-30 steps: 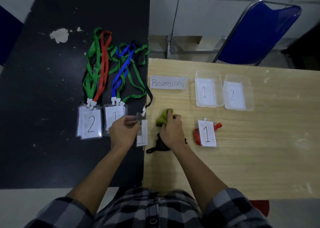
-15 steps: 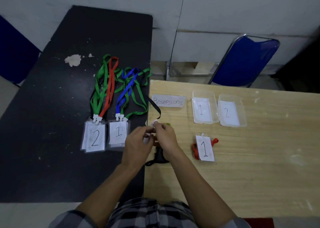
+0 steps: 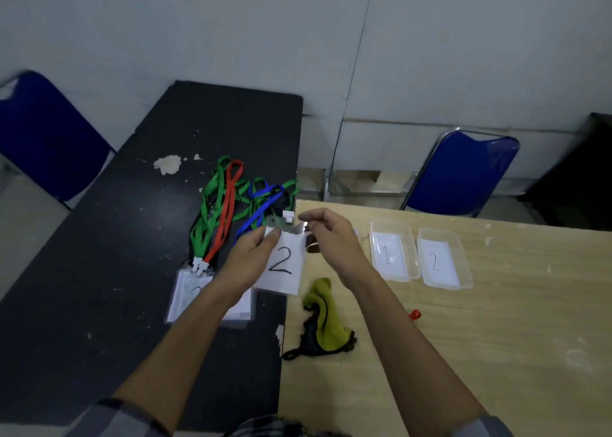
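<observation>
From the head view, the badge (image 3: pixel 284 267) is a clear sleeve with a card marked 2. It is held up in the air just beyond the yellow-green cloth (image 3: pixel 326 317), with its face turned toward the person, probably so the number can be read.

The left hand (image 3: pixel 246 261) grips the badge's left edge. Its thumb is pressed on the front near the top and the other fingers are hidden behind, so the sleeve is clamped and steady. The right hand (image 3: pixel 334 237) pinches thumb and forefinger together at the sleeve's top right corner, with the remaining fingers loosely curled. A white clip (image 3: pixel 288 216) sits right at the top edge, between the two hands. The right hand looks to be working that fastening, though blur hides whether the clip is hooked in.

Left of the cloth and farther back, a heap of lanyards (image 3: pixel 228 204) in green, red and blue lies on the black table (image 3: pixel 99 271). Their ends reach more badges (image 3: pixel 185 294) stacked face up, left of the cloth.

Right of the cloth and slightly beyond, two clear trays sit side by side on the wooden table (image 3: pixel 463 353). One is numbered 1 (image 3: pixel 390 229) and the other 2 (image 3: pixel 433 234), most likely as sorting bins. By its number, this badge would go in the farther tray.
</observation>
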A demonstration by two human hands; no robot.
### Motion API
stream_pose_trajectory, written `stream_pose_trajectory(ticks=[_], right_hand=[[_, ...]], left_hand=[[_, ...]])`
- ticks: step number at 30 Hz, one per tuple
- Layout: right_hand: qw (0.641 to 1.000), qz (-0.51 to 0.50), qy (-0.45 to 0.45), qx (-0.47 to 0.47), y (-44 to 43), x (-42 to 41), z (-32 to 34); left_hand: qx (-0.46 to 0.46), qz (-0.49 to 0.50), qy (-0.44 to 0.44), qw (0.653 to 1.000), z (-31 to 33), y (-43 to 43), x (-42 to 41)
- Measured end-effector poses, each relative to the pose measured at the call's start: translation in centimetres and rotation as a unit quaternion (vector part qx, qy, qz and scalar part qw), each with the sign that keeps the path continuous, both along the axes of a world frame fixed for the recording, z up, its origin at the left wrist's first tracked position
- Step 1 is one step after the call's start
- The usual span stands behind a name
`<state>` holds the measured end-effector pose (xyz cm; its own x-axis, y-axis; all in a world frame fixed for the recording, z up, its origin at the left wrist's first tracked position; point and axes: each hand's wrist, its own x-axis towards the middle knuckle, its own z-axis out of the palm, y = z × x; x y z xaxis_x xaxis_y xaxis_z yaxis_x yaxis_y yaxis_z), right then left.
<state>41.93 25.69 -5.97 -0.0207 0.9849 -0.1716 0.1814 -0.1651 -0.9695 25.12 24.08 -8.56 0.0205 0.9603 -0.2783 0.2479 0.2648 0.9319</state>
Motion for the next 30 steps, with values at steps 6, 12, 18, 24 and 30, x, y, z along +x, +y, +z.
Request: stream_pose_trajectory(ticks=[6,12,18,24,30], right_hand=[[0.991,0.023,0.097,0.083,3.5,-0.1,6.0],[0.977,0.117,0.086,0.156,5.2,-2.7,10.6],[0.966,0.065,0.163,0.189,4.1,-4.7,12.4],[0.964,0.065,0.155,0.206,1.6,-5.1,10.2],[0.971,0.080,0.127,0.187,-0.9,-4.9,5.9]], left_hand=[[0.110,0.042,-0.078,0.990,9.2,2.0,-0.3],[0.208,0.061,-0.058,0.974,16.7,4.9,-0.7],[0.241,0.052,-0.108,0.963,20.0,6.4,-0.4],[0.261,0.080,-0.101,0.957,20.9,8.0,0.5],[0.271,0.114,-0.072,0.953,21.4,9.0,0.9]])
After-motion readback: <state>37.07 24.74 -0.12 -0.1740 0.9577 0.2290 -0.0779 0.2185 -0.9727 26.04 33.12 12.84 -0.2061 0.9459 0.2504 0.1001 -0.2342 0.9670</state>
